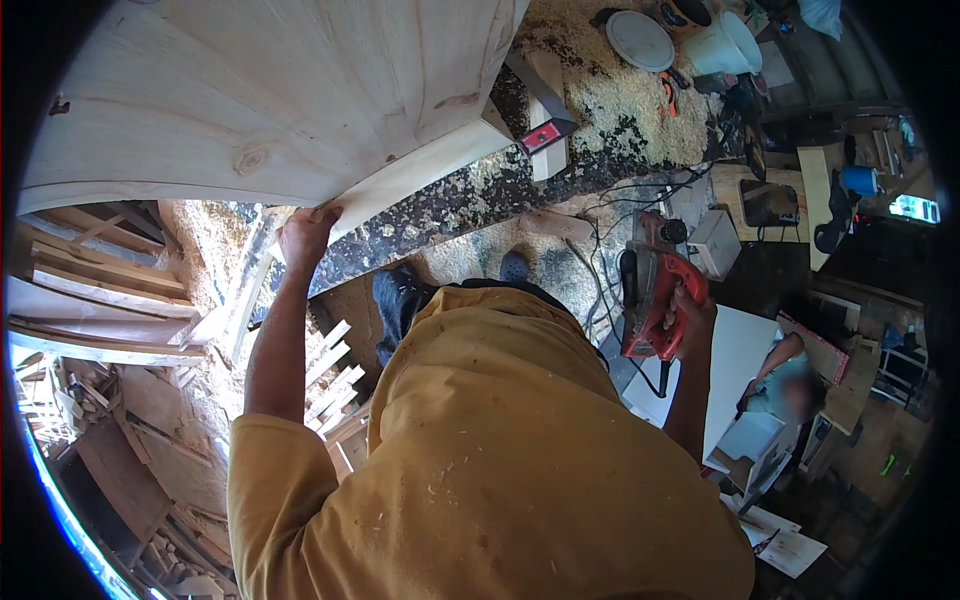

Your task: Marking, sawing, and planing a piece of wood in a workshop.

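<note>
My left hand [305,238] is closed on the lower edge of a large pale wooden panel [270,100] at the upper left, at the corner where a narrower board [420,175] runs along its edge. The panel's face shows grain and knots. Out to the right, my right hand [690,318] grips the handle of a red electric planer [655,285] with black parts. The tool hangs in the air beside my body, apart from the panel, with a cord trailing from it. Its underside is hidden.
A shavings-covered dark bench [400,235] lies beneath the panel. On it are a red-ended level [545,135], a white lid [640,40] and a white bucket [725,45]. Curved boards [110,310] stand left. Black cables [600,260] loop near my feet. At right, a person [785,385] is beside a white board [735,350].
</note>
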{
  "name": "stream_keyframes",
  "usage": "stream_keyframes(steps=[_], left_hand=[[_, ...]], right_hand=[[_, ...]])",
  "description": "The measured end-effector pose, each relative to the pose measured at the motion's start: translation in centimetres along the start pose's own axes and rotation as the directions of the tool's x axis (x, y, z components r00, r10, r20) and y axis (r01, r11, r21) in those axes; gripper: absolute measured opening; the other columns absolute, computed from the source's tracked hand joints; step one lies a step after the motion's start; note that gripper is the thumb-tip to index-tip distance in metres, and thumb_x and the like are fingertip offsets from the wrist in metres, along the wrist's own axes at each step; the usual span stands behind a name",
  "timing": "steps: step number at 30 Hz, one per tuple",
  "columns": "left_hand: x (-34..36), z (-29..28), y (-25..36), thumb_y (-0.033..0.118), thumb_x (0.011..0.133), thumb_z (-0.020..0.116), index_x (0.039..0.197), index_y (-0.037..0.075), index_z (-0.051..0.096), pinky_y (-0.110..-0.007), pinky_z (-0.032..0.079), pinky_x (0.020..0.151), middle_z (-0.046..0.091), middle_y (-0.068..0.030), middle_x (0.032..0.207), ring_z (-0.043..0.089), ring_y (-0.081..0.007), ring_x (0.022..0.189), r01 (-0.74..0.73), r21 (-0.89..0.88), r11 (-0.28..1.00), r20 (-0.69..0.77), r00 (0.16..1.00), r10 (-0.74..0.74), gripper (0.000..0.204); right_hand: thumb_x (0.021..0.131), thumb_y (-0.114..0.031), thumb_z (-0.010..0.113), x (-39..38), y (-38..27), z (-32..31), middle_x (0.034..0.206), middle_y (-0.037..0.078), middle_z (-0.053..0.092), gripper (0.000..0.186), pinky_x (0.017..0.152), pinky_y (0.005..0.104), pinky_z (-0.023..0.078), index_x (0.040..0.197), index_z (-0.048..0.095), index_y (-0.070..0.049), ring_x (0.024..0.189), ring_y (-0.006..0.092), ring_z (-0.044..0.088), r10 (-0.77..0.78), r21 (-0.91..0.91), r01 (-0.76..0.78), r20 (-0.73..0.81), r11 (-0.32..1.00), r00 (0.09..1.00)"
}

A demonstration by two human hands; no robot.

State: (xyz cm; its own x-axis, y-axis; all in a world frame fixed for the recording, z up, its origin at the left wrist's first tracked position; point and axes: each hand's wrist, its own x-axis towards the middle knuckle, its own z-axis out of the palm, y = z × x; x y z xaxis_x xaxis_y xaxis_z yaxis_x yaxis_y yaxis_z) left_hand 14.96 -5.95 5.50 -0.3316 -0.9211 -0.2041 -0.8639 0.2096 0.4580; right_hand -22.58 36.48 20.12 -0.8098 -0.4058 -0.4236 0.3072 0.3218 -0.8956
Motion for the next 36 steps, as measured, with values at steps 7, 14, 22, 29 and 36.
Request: stream_keyframes(steps=[7, 14, 22, 29, 36], left_hand=[[-0.4, -1.0, 1.6, 0.052, 0.076, 0.06, 0.096, 0.013, 0.07, -0.04, 0.036, 0.091, 0.066, -0.0163, 0.089, 0.06, -0.0316, 0.091, 0.064, 0.004, 0.998, 0.031, 0.997, -0.064, 0.045], [-0.2, -0.5, 1.3, 0.049, 0.075, 0.063, 0.096, 0.012, 0.07, -0.039, 0.036, 0.091, 0.066, -0.0171, 0.09, 0.06, -0.0317, 0.091, 0.122, 0.018, 0.992, -0.001, 0.992, -0.122, 0.043], [-0.2, -0.2, 1.2, 0.048, 0.076, 0.063, 0.098, 0.017, 0.07, -0.038, 0.035, 0.089, 0.067, -0.013, 0.089, 0.06, -0.0284, 0.091, 0.023, 0.053, 0.998, -0.063, 0.998, -0.02, 0.039], [-0.7, 0.1, 1.1, 0.052, 0.075, 0.063, 0.092, 0.013, 0.071, -0.039, 0.035, 0.089, 0.066, -0.0138, 0.085, 0.061, -0.0283, 0.088, 0.043, 0.066, 0.997, -0.105, 0.994, -0.036, 0.044], [0.3, 0.7, 0.6, 0.054, 0.074, 0.062, 0.088, 0.01, 0.07, -0.042, 0.038, 0.087, 0.065, -0.0162, 0.083, 0.061, -0.0306, 0.086, 0.043, 0.111, 0.993, -0.083, 0.996, -0.034, 0.048]], right_hand=[[0.081, -0.016, 0.067, 1.1, 0.5, -0.7, 0.061, 0.002, 0.052, 0.016, 0.039, 0.0249, 0.04, 0.083, 0.056, -0.004, 0.043, 0.0113, 0.048, 0.019, 0.01, -0.019, -0.02, 1.0, 1.0], [0.081, -0.019, 0.068, 1.7, 0.2, -1.0, 0.061, 0.003, 0.053, 0.019, 0.039, 0.0254, 0.04, 0.08, 0.056, -0.003, 0.043, 0.0114, 0.049, 0.018, 0.023, -0.018, -0.018, 1.0, 1.0], [0.081, -0.022, 0.068, 2.6, 0.1, -1.4, 0.059, 0.002, 0.053, 0.022, 0.04, 0.0256, 0.039, 0.079, 0.056, -0.004, 0.043, 0.011, 0.049, 0.028, -0.046, -0.029, -0.02, 0.998, 0.999], [0.079, -0.023, 0.07, 4.0, 0.7, -2.1, 0.058, 0.001, 0.053, 0.021, 0.04, 0.0255, 0.039, 0.079, 0.057, -0.006, 0.043, 0.0105, 0.049, 0.031, -0.037, -0.032, -0.016, 0.999, 0.999], [0.079, -0.018, 0.068, 4.9, 0.0, -2.6, 0.059, 0.001, 0.053, 0.018, 0.04, 0.0244, 0.039, 0.086, 0.058, -0.005, 0.043, 0.01, 0.049, 0.044, -0.04, -0.043, 0.014, 0.998, 0.999]])
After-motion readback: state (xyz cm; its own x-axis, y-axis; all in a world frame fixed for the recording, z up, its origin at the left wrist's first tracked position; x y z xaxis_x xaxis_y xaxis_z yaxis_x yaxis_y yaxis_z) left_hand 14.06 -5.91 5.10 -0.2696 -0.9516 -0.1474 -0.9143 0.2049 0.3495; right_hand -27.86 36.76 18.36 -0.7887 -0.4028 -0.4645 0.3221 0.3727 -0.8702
